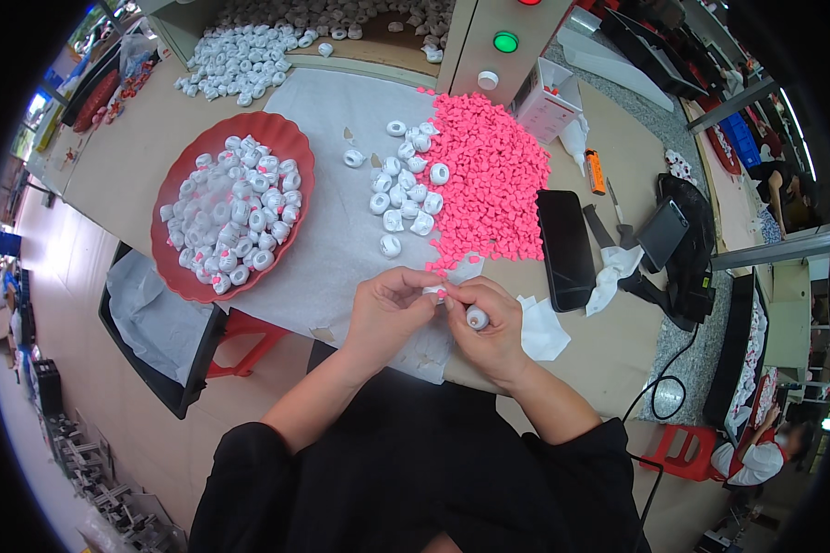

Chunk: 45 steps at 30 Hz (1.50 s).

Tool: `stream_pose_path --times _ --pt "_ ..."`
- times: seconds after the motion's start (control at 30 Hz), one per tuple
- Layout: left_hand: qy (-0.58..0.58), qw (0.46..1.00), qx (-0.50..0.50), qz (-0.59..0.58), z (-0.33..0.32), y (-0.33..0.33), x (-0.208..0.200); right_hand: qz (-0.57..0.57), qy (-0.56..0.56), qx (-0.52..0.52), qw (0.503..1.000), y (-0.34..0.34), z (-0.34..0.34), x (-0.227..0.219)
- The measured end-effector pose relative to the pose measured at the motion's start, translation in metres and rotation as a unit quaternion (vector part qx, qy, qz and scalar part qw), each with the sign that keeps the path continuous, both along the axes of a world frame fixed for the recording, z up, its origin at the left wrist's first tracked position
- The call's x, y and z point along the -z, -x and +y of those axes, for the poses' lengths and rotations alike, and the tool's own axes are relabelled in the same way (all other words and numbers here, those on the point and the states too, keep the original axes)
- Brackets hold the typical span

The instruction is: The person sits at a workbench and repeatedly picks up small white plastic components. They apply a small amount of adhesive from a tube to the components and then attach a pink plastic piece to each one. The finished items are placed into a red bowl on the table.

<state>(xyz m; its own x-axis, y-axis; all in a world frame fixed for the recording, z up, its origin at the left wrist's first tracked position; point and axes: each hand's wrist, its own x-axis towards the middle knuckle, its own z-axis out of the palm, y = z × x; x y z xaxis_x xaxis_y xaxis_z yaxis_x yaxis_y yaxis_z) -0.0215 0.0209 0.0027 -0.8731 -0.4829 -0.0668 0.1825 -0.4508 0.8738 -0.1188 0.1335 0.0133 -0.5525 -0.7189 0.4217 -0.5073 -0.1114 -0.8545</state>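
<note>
Near the front edge of the table, my left hand (pixel 392 309) pinches a small white ring-shaped piece (pixel 431 290) between thumb and fingers. A tiny pink piece (pixel 442 295) sits against it, where the fingertips of both hands meet. My right hand (pixel 491 334) is closed around a slim white tube (pixel 477 317), whose round end shows in the palm. Just beyond my hands spreads a heap of small pink pieces (pixel 489 175). Several loose white ring-shaped pieces (pixel 406 189) lie along its left side.
A red scalloped bowl (pixel 286 138) of white pieces, some with pink on them, stands at left. White pieces (pixel 249 55) fill the back. Right of the heap lie a black phone (pixel 567 249), an orange lighter-like object (pixel 596 172) and a white box (pixel 549 101). A person sits far right.
</note>
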Motion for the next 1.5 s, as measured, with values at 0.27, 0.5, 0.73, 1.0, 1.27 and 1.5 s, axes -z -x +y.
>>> stream_pose_path --times 0.27,0.5,0.73,1.0,1.27,1.5 --pt "0.007 1.0 0.004 -0.004 -0.001 0.0 -0.001 -0.008 0.003 -0.001 1.0 0.0 0.0 0.0" --pt "-0.023 0.999 0.013 -0.031 -0.002 0.0 -0.002 -0.296 -0.04 -0.004 0.954 0.004 0.004 -0.003" --pt "-0.006 0.999 0.015 -0.029 -0.002 0.0 0.001 -0.366 -0.03 -0.01 0.93 0.003 0.003 -0.005" --pt "0.012 1.0 0.028 -0.001 -0.003 -0.003 0.003 -0.216 -0.05 -0.012 0.975 0.004 0.006 -0.005" --pt "0.023 0.999 0.041 0.019 -0.002 -0.007 -0.002 0.078 0.01 -0.011 0.997 0.008 0.006 -0.002" --pt "0.019 0.998 0.046 0.025 -0.003 -0.007 -0.002 0.15 0.014 -0.032 0.988 0.013 0.006 -0.001"
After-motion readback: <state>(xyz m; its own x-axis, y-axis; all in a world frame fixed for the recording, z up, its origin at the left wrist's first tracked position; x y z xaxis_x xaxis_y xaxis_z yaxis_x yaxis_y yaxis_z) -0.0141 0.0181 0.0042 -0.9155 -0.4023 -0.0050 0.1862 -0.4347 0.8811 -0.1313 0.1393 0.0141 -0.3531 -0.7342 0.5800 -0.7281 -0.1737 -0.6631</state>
